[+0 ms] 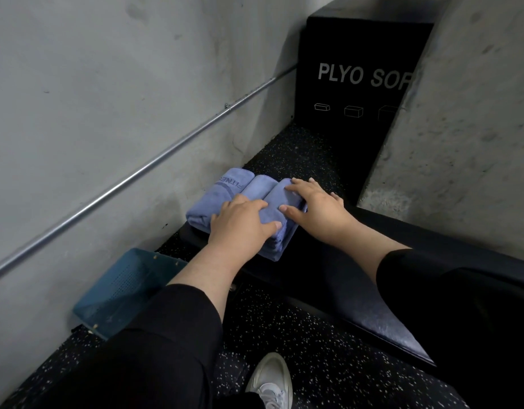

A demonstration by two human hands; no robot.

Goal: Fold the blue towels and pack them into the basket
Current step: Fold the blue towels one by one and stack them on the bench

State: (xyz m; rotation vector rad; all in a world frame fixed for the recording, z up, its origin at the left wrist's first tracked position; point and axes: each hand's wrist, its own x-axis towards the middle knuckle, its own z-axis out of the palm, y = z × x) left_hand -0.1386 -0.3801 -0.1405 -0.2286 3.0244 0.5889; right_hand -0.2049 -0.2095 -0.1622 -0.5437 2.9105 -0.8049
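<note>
The folded blue towels (243, 199) sit side by side at the end of the dark worktop (352, 293). Your left hand (240, 224) and right hand (317, 206) press flat on them, fingers straight. The blue basket (119, 287) stands on the floor just beside the worktop, by the wall.

Your folded blue towels (225, 196) sit side by side on the bench end. The teal basket (119, 287) lies on the floor beside it.
</note>
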